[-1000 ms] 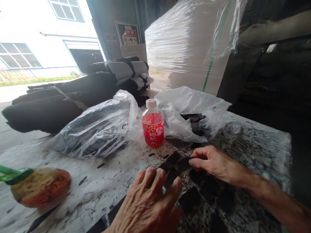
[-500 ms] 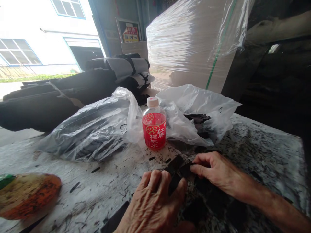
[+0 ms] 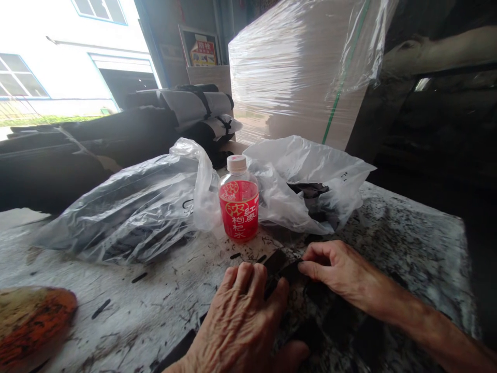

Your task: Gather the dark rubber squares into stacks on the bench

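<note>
My left hand [image 3: 240,316] lies palm down over black flat pieces near the table's front, its thumb apart from the fingers. What is under the palm is hidden. To its right, my right hand [image 3: 341,274] pinches the edge of a thin black piece [image 3: 293,270] between thumb and forefinger. Another black piece [image 3: 275,260] lies just beyond the left fingertips. More dark pieces [image 3: 336,316] are spread below my right forearm, hard to tell apart in the shadow.
A bottle of red drink [image 3: 238,207] stands just past my hands, between two clear plastic bags [image 3: 135,207] [image 3: 306,155] with black material inside. At left lies an orange, black-specked object [image 3: 42,316]. Black scraps litter the table [image 3: 427,233]; behind are dark rolls [image 3: 147,129] and a wrapped stack [image 3: 279,77].
The view has shifted a little, so most things sit further left. My left fingers have moved slightly forward, nearer the bottle; my right hand keeps its pinch on the black piece.
</note>
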The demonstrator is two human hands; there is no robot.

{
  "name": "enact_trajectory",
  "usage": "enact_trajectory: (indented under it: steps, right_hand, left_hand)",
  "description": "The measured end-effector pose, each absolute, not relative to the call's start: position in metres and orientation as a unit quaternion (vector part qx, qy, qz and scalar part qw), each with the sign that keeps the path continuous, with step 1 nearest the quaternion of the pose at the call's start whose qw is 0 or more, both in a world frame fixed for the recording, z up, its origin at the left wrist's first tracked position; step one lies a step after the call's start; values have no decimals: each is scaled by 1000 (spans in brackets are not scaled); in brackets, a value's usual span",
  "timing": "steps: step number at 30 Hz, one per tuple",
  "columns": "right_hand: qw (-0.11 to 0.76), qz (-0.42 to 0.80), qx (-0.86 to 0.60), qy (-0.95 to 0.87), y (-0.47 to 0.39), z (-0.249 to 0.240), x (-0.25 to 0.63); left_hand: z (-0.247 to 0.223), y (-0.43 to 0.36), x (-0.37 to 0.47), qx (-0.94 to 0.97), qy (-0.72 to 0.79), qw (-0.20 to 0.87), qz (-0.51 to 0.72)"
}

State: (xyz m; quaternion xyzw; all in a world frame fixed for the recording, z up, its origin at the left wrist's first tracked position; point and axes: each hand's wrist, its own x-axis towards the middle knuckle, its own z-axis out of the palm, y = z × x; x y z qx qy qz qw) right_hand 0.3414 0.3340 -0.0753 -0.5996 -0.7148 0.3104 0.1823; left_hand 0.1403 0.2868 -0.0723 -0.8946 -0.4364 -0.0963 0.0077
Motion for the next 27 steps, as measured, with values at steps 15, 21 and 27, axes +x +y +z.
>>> enact_trajectory:
  steps: [15, 21, 27]
  right_hand:
    - [189, 211, -625, -728, 334, -76, 335]
    - [246, 153, -586, -756, 327, -87, 347]
    - [215, -51, -450, -865, 305, -107, 351]
  left_hand:
    - [-70, 292, 139, -888, -451, -50, -70]
    - [-70, 295, 141, -900, -427, -48, -70]
    - [-71, 294, 141, -899, -429, -56, -65]
